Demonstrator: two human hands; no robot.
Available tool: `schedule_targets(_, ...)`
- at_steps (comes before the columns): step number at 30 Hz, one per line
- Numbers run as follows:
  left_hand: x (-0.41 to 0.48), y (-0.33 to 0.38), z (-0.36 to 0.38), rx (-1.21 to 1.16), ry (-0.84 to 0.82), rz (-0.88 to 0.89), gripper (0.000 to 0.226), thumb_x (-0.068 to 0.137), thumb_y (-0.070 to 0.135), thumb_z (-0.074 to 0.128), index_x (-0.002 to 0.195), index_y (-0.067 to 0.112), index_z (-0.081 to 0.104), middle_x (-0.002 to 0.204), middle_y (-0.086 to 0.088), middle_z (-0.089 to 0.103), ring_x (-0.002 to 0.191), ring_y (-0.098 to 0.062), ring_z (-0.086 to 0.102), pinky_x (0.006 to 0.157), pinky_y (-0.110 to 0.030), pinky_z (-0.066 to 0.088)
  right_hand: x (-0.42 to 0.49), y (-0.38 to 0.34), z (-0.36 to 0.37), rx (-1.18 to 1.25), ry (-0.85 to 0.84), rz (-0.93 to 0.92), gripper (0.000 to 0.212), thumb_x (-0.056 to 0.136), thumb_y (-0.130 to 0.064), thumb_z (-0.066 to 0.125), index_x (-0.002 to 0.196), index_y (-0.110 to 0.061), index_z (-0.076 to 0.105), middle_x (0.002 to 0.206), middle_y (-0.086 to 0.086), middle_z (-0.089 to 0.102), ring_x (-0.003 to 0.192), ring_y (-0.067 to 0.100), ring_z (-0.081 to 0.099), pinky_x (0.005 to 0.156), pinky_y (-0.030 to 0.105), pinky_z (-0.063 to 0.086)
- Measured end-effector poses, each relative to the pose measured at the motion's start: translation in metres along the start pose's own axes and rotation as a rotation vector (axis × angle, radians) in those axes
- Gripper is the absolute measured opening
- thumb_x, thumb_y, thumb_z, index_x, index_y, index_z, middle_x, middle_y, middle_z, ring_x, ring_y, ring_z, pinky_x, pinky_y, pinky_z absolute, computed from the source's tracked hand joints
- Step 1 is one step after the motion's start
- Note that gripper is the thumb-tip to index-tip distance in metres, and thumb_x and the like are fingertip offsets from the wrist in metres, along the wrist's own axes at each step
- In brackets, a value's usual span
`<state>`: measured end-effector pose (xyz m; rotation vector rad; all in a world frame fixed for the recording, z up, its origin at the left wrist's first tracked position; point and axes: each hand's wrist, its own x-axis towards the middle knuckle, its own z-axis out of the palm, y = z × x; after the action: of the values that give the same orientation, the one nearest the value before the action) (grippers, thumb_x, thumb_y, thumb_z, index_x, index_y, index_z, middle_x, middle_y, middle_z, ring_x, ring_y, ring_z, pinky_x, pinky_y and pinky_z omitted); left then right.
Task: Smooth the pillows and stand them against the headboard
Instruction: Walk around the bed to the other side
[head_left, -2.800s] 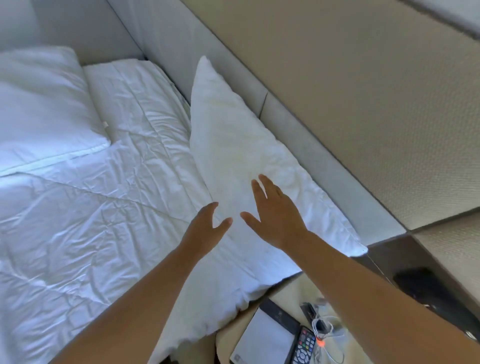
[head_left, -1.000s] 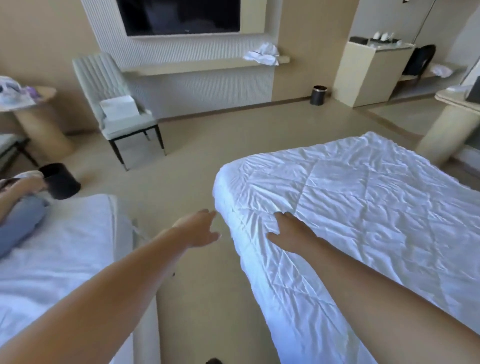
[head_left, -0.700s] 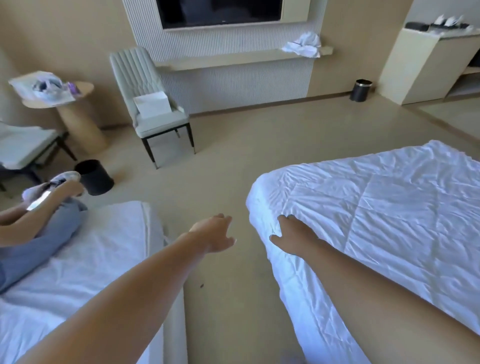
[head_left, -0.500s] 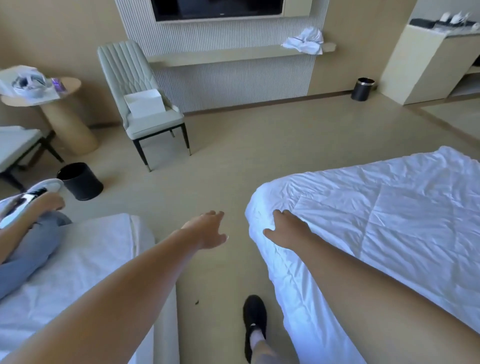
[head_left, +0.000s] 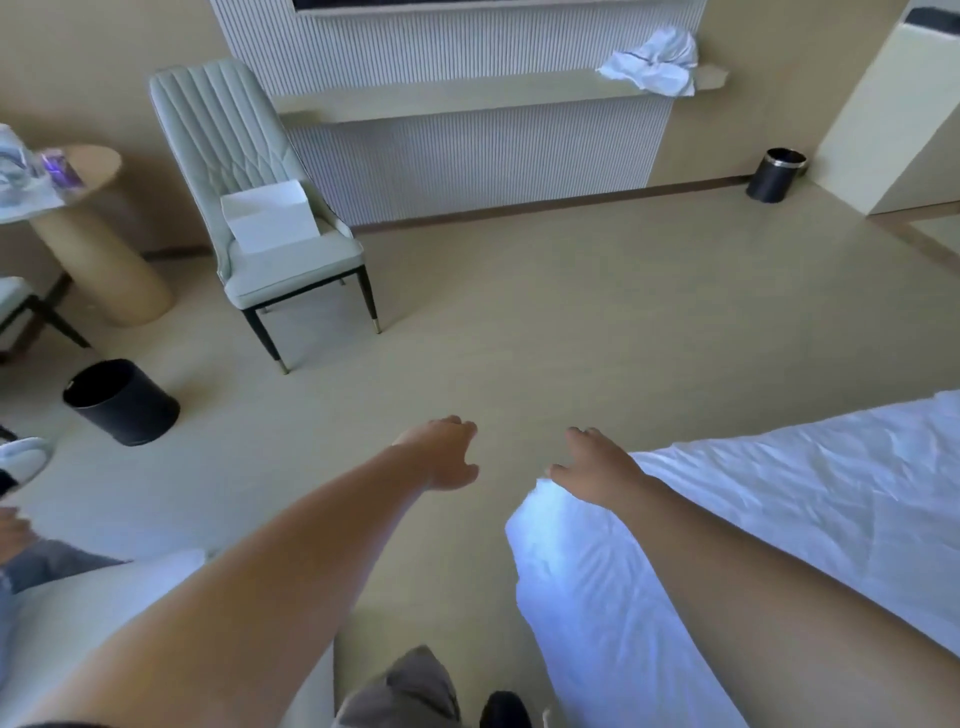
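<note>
No pillow and no headboard are in view. I face the foot end of a bed with a white quilt at the lower right. My right hand hovers open over the quilt's near corner, fingers spread, holding nothing. My left hand is stretched out over the beige floor between the two beds, open and empty.
A second bed lies at the lower left with another person's leg and shoe on it. A pale green chair with a white box, a round side table, two black bins and a wall shelf stand ahead.
The view swung from the pillows at the headboard to the bed's foot. In the last second my right hand lifted off the quilt corner and I moved forward along the aisle.
</note>
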<state>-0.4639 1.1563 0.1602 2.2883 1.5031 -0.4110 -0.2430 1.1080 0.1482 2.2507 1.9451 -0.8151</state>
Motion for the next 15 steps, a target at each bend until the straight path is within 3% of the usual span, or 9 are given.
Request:
schedule_targets(6,0.125,-0.039,-0.057,0.079,-0.030,0.100,0.061,0.093,0.044,0.054,0.145,0.015,0.040,0.138,-0.006,0.050,0.128,-0.028,0.050,0.100,-0.041,0.047,0.117,-0.006,-0.040,-0.018,-0.015,0.132,0.045,0.090,-0.042,0.054,0.124,-0.013,0.048,0.124,0.008,0.051,0.119,0.029,0.055,0.098,0.042,0.048)
schedule_targets(15,0.329,-0.057,-0.167,0.217,-0.148,0.342,0.059,0.094,0.048,0.050,0.145,0.018,0.039,0.141,-0.003,0.046,0.131,-0.025,0.047,0.100,-0.044,0.047,0.251,0.005,-0.117,0.147,0.015,0.399,0.059,0.094,-0.043,0.058,0.139,-0.007,0.043,0.135,0.017,0.051,0.127,0.031,0.052,0.099,0.034,0.045)
